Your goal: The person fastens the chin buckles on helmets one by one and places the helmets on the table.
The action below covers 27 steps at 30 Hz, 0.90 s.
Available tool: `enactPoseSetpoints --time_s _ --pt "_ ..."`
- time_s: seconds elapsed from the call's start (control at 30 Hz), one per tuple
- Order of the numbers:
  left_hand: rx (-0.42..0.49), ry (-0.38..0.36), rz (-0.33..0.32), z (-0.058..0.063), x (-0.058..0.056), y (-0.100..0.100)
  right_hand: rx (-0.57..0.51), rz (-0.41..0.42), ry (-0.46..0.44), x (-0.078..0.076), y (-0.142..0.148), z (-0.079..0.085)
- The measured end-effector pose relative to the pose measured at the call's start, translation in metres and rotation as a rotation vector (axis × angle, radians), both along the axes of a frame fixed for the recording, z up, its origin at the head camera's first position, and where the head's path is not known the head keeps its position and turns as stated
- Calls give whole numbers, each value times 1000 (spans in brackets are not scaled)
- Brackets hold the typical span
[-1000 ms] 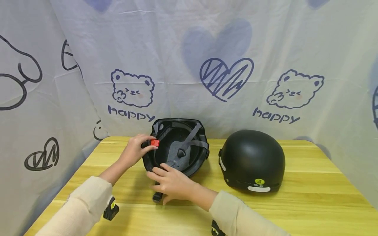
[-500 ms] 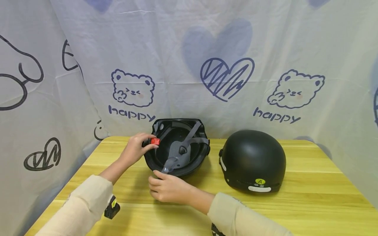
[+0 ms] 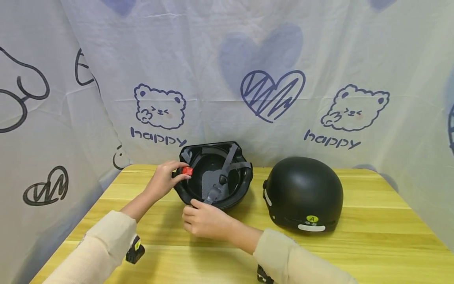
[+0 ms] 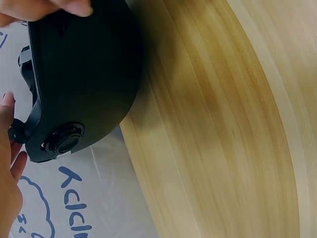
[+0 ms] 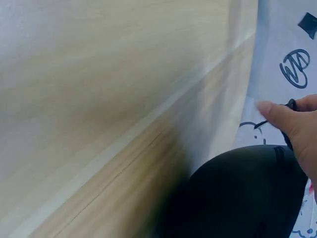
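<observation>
An upturned black helmet lies on the table with its lining and grey straps showing. At its left edge my left hand pinches a red-and-black buckle between thumb and fingers. My right hand, at the helmet's near rim, pinches the end of a strap that runs out from the inside. In the right wrist view a dark piece of this strap shows by the thumb; its end is hidden in the hand. The helmet's smooth outer shell fills the upper left of the left wrist view.
A second black helmet, dome up, with a yellow "A" sticker, stands to the right. Both rest on a wood-grain table. A printed white cloth hangs behind and at the sides.
My right hand has closed its spread fingers on the strap at the near rim and shifted slightly right. The helmet has tilted a little. My left hand keeps its pinch on the buckle.
</observation>
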<state>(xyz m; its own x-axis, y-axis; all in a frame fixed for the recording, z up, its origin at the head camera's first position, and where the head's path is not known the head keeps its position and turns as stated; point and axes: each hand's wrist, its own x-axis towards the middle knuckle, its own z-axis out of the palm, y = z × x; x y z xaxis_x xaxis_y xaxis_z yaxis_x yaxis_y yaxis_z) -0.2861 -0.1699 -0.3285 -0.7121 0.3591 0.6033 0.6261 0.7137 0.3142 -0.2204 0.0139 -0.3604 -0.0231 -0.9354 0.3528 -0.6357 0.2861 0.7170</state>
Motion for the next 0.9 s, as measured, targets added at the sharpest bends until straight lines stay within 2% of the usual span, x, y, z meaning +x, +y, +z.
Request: enactPoseSetpoints --time_s 0.2,0.4,0.57,0.9 --pt "-1 -16 20 0 -1 1 -192 16 -178 1 7 16" --pt "4 11 9 0 -2 0 -308 0 -315 -3 17 28" --pt "1 10 -2 0 -3 0 -396 -1 -404 -8 24 31" --pt "-27 -2 3 -2 -2 3 -538 -105 -557 -21 43 29"
